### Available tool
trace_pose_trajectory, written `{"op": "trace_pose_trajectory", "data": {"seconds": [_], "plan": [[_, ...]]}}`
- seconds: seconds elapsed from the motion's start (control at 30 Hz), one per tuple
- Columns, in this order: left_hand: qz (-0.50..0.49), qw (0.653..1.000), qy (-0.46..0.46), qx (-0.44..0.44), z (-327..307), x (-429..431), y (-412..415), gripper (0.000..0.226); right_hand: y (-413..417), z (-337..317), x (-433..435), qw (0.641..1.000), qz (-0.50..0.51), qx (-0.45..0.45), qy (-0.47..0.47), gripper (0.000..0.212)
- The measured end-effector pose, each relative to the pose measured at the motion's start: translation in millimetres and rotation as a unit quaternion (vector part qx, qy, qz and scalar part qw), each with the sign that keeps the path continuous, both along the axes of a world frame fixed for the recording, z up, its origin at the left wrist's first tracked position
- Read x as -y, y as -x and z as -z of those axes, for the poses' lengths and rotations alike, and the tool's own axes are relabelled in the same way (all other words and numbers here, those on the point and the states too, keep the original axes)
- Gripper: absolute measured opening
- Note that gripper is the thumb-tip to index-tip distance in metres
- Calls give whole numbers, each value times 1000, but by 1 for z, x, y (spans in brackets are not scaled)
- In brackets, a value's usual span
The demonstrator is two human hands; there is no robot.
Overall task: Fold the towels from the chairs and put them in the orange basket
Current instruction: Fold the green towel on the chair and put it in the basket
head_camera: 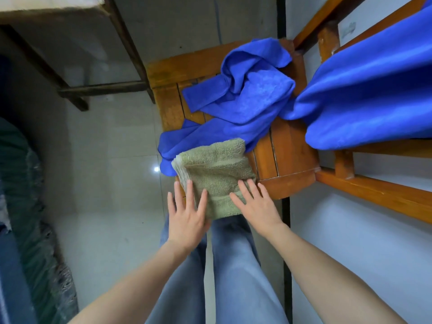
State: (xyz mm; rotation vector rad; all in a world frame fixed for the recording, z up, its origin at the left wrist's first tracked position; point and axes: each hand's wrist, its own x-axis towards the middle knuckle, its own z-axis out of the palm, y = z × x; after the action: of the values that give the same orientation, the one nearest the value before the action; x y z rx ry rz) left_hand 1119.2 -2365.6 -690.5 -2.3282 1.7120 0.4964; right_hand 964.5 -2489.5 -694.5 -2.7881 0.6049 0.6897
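Two hands, left hand (185, 212) and right hand (256, 205), press flat-fingered on the unlabelled folded green towel (216, 174).

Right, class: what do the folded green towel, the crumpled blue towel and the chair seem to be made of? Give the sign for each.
Folded green towel: looped terry, probably cotton; nubbly pile, thick stacked edges.
Crumpled blue towel: likely microfibre; fine smooth nap, soft sheen.
Chair: wood with an orange-brown varnish; gaps between the slats, glossy surface.

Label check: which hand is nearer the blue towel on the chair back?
Right. The right hand lies flat on the green towel, below-left of the draped towel; the left hand is further left.
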Motion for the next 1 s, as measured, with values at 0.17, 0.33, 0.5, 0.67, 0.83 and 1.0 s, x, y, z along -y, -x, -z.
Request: {"op": "trace_pose_trajectory", "data": {"seconds": [0.17,0.33,0.5,0.67,0.83,1.0], "plan": [[30,999,11,-16,8,-23,21,102,3,5,5,991,0,129,21,55],[-7,999,19,-25,16,-2,22,106,0,1,7,971,15,237,10,32],[-40,996,71,-49,5,24,13,71,2,-12,15,966,18,258,22,27],[24,993,100,-58,-37,33,-8,59,-3,-52,24,963,-1,266,46,27],[51,990,127,-24,-109,50,-34,61,-31,-127,50,960,-3,273,65,26],[81,981,176,25,-199,89,-64,42,-63,-214,99,942,-57,307,124,22]]}}
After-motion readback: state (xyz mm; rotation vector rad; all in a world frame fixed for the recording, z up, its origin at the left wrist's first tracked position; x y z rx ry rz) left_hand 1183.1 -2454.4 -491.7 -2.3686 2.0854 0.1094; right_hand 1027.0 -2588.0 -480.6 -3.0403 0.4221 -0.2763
